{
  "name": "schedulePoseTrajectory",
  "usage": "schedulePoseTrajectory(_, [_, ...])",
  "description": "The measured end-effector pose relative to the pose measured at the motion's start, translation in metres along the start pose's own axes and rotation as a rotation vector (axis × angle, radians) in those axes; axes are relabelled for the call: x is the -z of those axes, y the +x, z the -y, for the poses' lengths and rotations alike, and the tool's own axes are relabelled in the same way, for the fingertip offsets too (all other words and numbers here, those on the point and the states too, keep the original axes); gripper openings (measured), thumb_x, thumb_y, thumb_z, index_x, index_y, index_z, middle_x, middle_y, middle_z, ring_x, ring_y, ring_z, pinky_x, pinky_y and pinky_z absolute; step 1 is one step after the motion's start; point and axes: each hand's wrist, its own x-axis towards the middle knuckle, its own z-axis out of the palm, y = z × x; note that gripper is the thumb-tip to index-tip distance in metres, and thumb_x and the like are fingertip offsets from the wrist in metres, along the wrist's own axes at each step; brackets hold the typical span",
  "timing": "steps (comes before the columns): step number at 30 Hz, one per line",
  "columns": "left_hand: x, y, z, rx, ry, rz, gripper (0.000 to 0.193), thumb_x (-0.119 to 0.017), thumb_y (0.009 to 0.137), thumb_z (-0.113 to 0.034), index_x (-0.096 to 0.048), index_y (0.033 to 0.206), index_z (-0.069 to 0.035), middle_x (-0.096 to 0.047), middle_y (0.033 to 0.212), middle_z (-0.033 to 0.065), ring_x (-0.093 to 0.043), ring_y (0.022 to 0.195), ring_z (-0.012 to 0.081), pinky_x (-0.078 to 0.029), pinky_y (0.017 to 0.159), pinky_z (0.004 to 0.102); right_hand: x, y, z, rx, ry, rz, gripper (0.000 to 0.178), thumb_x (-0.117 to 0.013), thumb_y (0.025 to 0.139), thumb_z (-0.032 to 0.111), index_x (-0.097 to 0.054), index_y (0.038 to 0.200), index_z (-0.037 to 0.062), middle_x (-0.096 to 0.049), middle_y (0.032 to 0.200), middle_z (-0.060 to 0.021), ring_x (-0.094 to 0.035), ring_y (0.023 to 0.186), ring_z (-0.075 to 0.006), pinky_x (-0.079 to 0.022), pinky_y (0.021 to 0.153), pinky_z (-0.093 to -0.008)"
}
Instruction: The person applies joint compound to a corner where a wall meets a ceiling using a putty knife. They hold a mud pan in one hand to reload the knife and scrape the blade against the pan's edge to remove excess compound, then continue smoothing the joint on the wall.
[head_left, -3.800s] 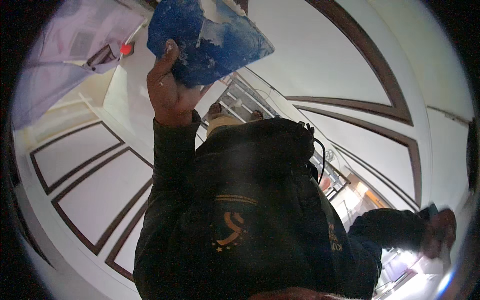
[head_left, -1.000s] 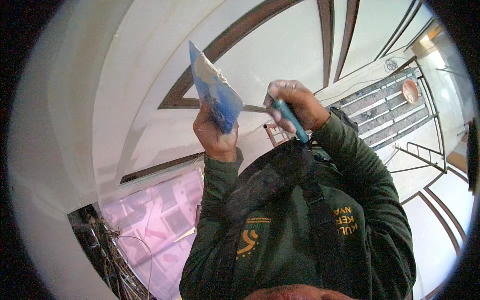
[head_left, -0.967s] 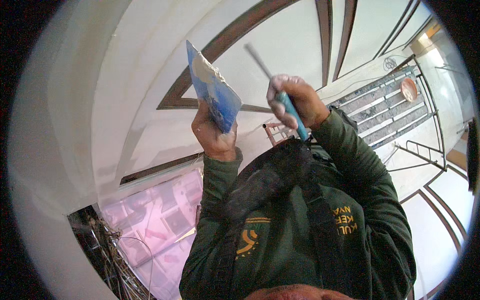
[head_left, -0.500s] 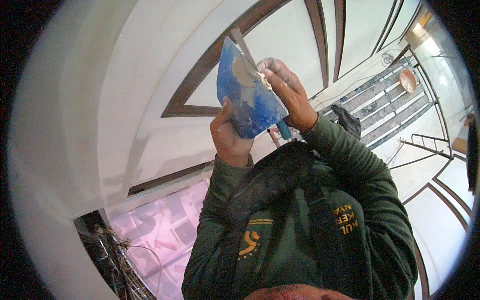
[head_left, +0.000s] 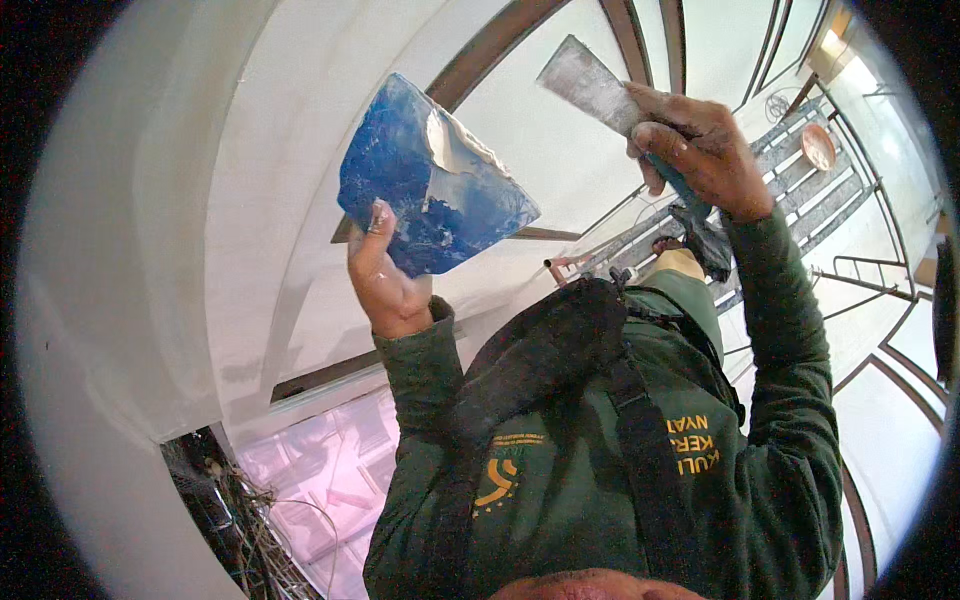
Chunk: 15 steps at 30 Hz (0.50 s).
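My left hand [head_left: 388,278] grips a blue plastering board [head_left: 395,165] by its lower edge, the thumb pressed on its face. Pale putty [head_left: 455,145] lies in a ridge along the board's upper right edge, and smears mark the rest of it. Up and to the right, my right hand [head_left: 705,145] is closed around the handle of a putty knife [head_left: 592,88]. Its wide, greyish blade points up and left, apart from the board. Whitish residue coats my fingers and the blade.
Slatted scaffold planks [head_left: 790,180] with metal rails stand below right, with an orange bowl [head_left: 817,147] on them. A pale wall [head_left: 130,300] curves along the left. Loose wires [head_left: 255,535] hang from an opening at lower left.
My hands have moved apart. The right drew the putty knife away from the board, up and right; the left shifted the board leftward and turned it flatter toward view.
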Motion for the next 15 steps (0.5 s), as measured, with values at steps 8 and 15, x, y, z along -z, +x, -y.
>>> schedulePoseTrajectory(8, [-0.005, 0.004, -0.012, -0.119, 0.19, 0.036, 0.044, -0.058, 0.088, -0.016, -0.049, 0.124, 0.008, -0.06, 0.113, 0.0179, -0.062, 0.101, 0.0282, -0.051, 0.089, 0.0416, 0.007, 0.015, 0.062, 0.61, -0.931, 0.223, 0.04, -0.069, 0.076, 0.001, -0.069, 0.113, 0.0164, -0.06, 0.083, -0.0057, -0.057, 0.074, -0.0212, -0.047, 0.061, -0.0348])
schedulePoseTrajectory(15, [-0.018, -0.003, -0.016, -0.312, 0.446, 0.172, 0.04, -0.056, 0.088, -0.012, -0.051, 0.121, 0.008, -0.061, 0.111, 0.0162, -0.063, 0.098, 0.025, -0.053, 0.086, 0.0399, -0.001, 0.021, 0.085, 0.686, -1.189, 0.252, 0.023, -0.069, 0.073, 0.004, -0.072, 0.096, 0.0111, -0.056, 0.078, -0.0053, -0.055, 0.074, -0.0225, -0.046, 0.061, -0.0383])
